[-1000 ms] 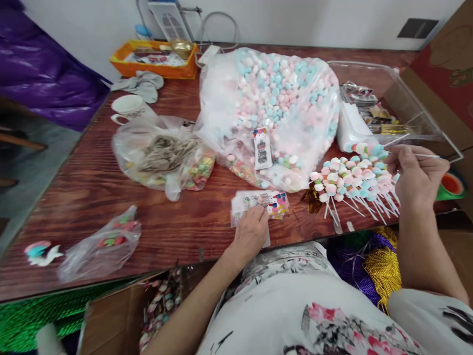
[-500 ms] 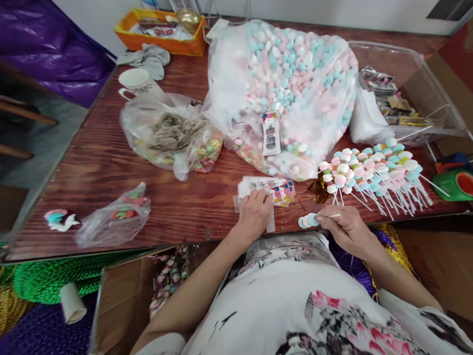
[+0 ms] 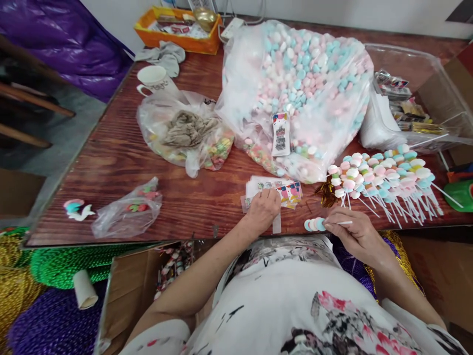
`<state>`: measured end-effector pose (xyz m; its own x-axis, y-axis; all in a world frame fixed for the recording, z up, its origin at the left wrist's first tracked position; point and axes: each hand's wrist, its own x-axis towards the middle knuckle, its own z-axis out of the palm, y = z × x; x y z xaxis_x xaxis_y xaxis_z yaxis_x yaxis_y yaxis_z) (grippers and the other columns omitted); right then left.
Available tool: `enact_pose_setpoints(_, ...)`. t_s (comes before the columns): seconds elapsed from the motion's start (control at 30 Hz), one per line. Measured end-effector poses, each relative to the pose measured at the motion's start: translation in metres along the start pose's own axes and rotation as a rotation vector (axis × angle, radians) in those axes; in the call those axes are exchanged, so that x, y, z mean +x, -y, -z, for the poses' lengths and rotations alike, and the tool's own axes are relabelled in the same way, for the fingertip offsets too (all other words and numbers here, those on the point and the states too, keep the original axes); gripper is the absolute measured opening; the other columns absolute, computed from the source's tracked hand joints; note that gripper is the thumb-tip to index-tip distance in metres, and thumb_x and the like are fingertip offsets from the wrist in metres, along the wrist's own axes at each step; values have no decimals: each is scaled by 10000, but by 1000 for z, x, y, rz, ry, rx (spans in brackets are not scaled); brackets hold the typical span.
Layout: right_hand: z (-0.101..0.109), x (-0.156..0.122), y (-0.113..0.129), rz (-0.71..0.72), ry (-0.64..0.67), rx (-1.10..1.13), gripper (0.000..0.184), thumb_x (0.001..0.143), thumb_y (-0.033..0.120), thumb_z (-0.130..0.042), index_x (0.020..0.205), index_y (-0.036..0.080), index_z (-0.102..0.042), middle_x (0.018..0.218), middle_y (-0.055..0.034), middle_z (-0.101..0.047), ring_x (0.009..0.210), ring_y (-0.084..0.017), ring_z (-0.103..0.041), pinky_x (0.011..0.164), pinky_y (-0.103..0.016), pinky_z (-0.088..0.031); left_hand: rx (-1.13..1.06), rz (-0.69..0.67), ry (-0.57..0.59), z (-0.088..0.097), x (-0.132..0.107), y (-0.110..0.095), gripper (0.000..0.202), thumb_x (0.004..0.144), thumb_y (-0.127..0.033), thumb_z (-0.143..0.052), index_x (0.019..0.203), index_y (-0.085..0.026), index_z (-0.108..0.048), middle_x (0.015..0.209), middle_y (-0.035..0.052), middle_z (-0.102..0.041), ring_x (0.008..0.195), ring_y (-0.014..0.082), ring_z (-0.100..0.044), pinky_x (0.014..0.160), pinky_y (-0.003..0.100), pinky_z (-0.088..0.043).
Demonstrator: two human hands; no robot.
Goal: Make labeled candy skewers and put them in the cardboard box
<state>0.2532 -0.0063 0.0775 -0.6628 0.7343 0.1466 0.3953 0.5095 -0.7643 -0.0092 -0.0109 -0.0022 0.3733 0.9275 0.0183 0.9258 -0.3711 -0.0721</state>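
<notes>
My right hand (image 3: 354,232) is closed around the white stick of a candy skewer (image 3: 315,224) whose pink, white and blue discs point left over the near table edge. My left hand (image 3: 263,209) rests with curled fingers on a small stack of clear printed bags (image 3: 275,192) near the front of the wooden table (image 3: 111,162). To the right lies a pile of finished candy skewers (image 3: 384,180), sticks fanned toward me. Behind it sits a big clear bag of pastel candies (image 3: 303,84).
A smaller clear bag with mixed sweets (image 3: 185,133), a white mug (image 3: 153,79), a small bag (image 3: 129,212) and a mermaid-tail piece (image 3: 77,209) lie left. An orange tray (image 3: 177,29) stands at the back, a clear bin (image 3: 414,93) right. Tinsel (image 3: 59,266) and a cardboard box (image 3: 129,291) sit below.
My right hand came from the skewer pile at the right to the near table edge, carrying one skewer. My left hand stayed on the printed bags. The view shifted.
</notes>
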Motion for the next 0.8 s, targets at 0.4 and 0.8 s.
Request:
enact_pose_setpoints(0.4, -5, -2, -4, -53, -21, 30, 135, 936, 139, -533, 885, 201, -641, 809, -32, -654, 748, -152, -601, 685, -289, -454, -19, -109, 43, 6, 6, 3, 187, 884, -46, -461, 911, -97, -639, 847, 126, -608, 830, 257, -573, 643, 347, -414)
enact_pose_setpoints(0.8, -4, 5, 5, -42, -82, 88, 138, 916, 105, -549, 884, 208, -635, 816, -27, -654, 761, -150, -604, 679, -290, -449, -9, -72, -251, -4, 3, 18, 205, 940, -162, -476, 805, -161, -630, 761, 76, -634, 728, 217, -565, 616, 337, -355)
